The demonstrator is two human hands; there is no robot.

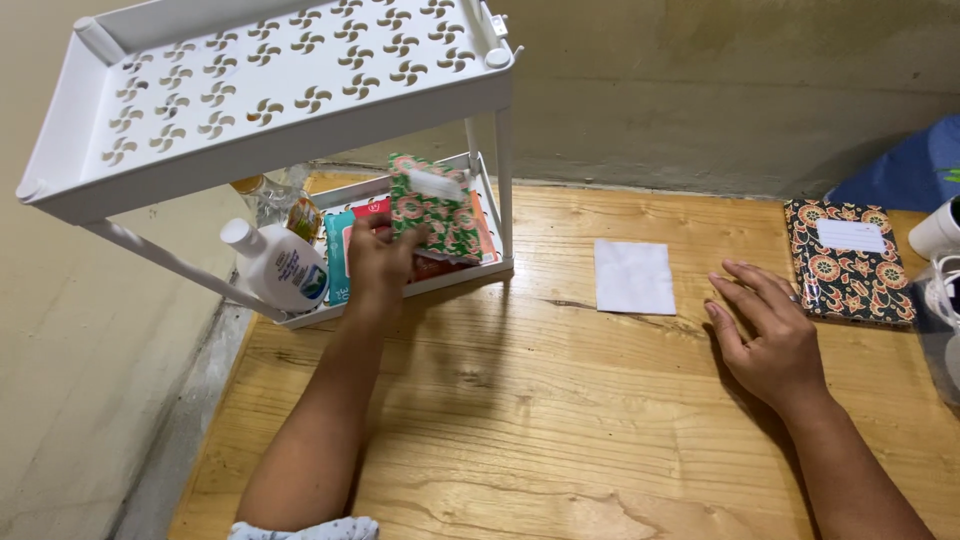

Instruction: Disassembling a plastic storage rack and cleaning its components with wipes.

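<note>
My left hand [378, 262] reaches into the lower tier of a white two-tier plastic rack [260, 120] and grips a green and red patterned notebook [436, 212] by its lower left corner. The notebook is tilted, above other flat books lying on that tier. My right hand [768, 335] rests flat on the wooden table [520, 420] with fingers spread, holding nothing. It lies just left of a dark notebook with an orange floral pattern and a white label [848, 262].
A white lotion bottle [282, 268] and a clear bottle [272, 198] stand in the rack's left end. A white paper square [634, 277] lies mid-table. A blue object [905, 172] and white items [940, 250] sit at the right edge. A wall runs behind.
</note>
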